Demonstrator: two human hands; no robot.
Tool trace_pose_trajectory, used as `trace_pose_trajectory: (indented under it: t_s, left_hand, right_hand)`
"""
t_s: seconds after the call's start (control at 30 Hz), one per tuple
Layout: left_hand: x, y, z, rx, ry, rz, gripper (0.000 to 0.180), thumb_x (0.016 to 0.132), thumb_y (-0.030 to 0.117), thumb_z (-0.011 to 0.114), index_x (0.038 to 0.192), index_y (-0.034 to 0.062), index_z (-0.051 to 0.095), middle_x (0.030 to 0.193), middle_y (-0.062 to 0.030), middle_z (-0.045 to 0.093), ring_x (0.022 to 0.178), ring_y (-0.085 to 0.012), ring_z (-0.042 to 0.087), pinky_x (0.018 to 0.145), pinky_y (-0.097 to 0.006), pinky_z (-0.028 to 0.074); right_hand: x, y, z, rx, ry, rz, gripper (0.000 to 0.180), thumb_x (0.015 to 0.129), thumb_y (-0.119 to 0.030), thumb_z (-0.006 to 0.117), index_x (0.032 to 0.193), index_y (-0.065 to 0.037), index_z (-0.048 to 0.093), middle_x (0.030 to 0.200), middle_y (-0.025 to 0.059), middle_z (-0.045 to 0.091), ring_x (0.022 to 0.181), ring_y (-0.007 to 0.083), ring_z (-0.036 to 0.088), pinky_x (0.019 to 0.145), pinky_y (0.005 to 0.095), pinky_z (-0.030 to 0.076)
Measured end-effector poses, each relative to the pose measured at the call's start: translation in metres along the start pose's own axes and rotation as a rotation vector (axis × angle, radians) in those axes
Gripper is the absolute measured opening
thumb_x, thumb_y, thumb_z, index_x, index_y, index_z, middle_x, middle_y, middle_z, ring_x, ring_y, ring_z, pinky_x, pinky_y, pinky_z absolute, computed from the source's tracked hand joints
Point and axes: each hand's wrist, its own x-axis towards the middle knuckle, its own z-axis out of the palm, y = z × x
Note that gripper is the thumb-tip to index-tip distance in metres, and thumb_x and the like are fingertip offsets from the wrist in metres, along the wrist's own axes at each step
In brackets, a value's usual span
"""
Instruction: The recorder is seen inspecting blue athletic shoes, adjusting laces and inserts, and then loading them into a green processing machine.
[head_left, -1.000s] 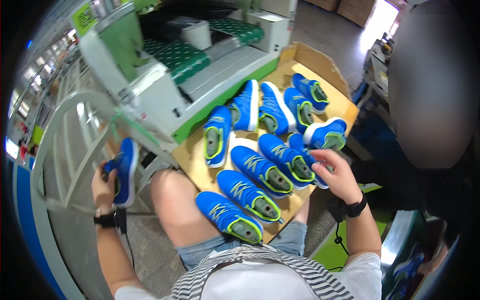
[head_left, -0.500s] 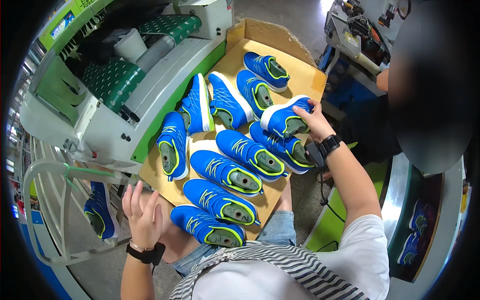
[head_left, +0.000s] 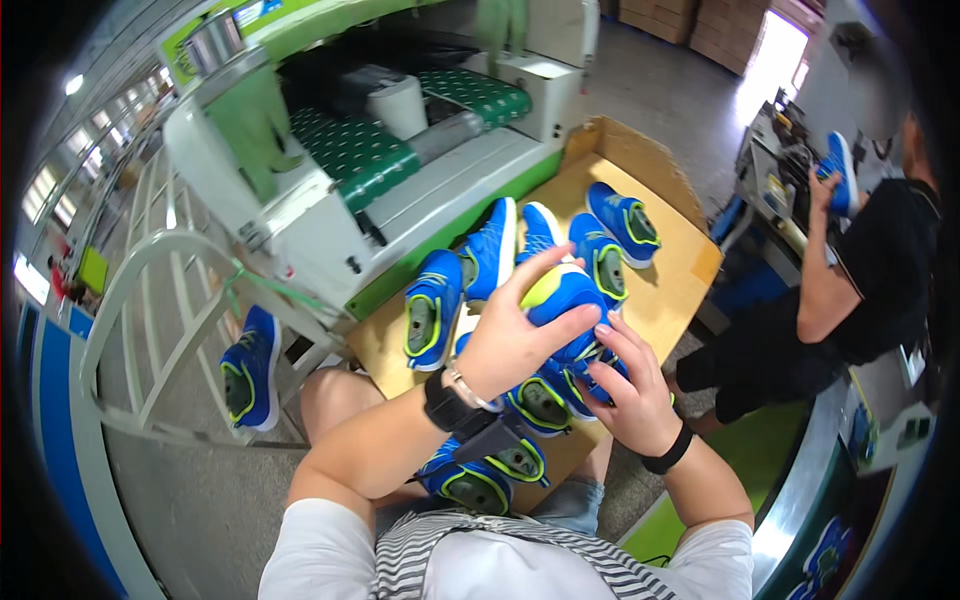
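A blue sneaker [head_left: 563,288] with lime trim is held up over the board, between my two hands. My left hand [head_left: 508,338] grips it from the left, thumb and fingers around its lime-edged end. From the right, the bent fingers of my right hand [head_left: 637,392] press on its laced part. More blue sneakers with grey-green forms inside lie below and beyond, such as one sneaker [head_left: 432,310] on the left and another sneaker [head_left: 622,224] at the far right. My hands and forearms hide several of them. All rest on a tan board [head_left: 668,285] over my lap.
Beyond the board stands a white machine with a green dotted belt [head_left: 470,97]. A single sneaker [head_left: 250,370] sits on the white tube rack [head_left: 150,260] at left. A co-worker in black [head_left: 850,280] holds a blue sneaker at right. A cardboard flap [head_left: 640,165] edges the board.
My left hand has come from the left onto the sneaker that my right hand held. The sneaker has been turned. The view has tilted up, and the co-worker now shows more fully.
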Motion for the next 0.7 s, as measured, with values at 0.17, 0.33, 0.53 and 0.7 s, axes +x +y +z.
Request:
trace_pose_trajectory:
  t_s: [0.17, 0.33, 0.53, 0.7]
  left_hand:
    - [-0.010, 0.000, -0.015, -0.180, 0.050, -0.024, 0.050, 0.094, 0.012, 0.071, 0.139, -0.0006, 0.052, 0.134, -0.0136, 0.062, 0.119, -0.0168, 0.060, 0.104, -0.032, 0.049]
    - [-0.015, -0.004, -0.033, -0.131, 0.110, -0.060, 0.049, 0.098, 0.020, 0.066, 0.140, -0.0004, 0.051, 0.133, -0.0121, 0.062, 0.121, -0.0176, 0.059, 0.105, -0.033, 0.047]
    - [-0.004, -0.023, -0.101, 0.108, 0.263, 0.007, 0.066, 0.100, 0.034, 0.062, 0.153, 0.0059, 0.035, 0.149, -0.0161, 0.046, 0.129, -0.0226, 0.053, 0.107, -0.037, 0.042]
    - [-0.056, -0.019, -0.193, 0.339, 0.496, -0.290, 0.049, 0.099, 0.023, 0.061, 0.144, 0.0057, 0.050, 0.145, -0.0084, 0.052, 0.126, -0.0196, 0.054, 0.104, -0.036, 0.043]
  right_hand:
    - [-0.005, -0.005, 0.018, 0.257, 0.212, 0.051, 0.089, 0.062, -0.009, 0.094, 0.135, -0.011, 0.044, 0.146, 0.0266, 0.042, 0.128, 0.0487, 0.050, 0.103, 0.0538, 0.046]
    - [-0.001, -0.006, -0.003, 0.400, -0.116, 0.540, 0.085, 0.065, -0.001, 0.085, 0.141, -0.003, 0.049, 0.136, 0.0203, 0.059, 0.126, 0.0355, 0.058, 0.106, 0.0398, 0.045]
    - [-0.022, 0.031, -0.068, 0.274, 0.105, 0.778, 0.066, 0.075, 0.002, 0.076, 0.136, 0.000, 0.053, 0.126, 0.0133, 0.064, 0.115, 0.0215, 0.061, 0.102, 0.0356, 0.046]
    - [-0.089, 0.127, -0.079, 0.120, 0.133, 0.931, 0.056, 0.085, -0.007, 0.076, 0.135, 0.004, 0.053, 0.121, 0.0132, 0.066, 0.110, 0.0191, 0.062, 0.099, 0.0317, 0.047]
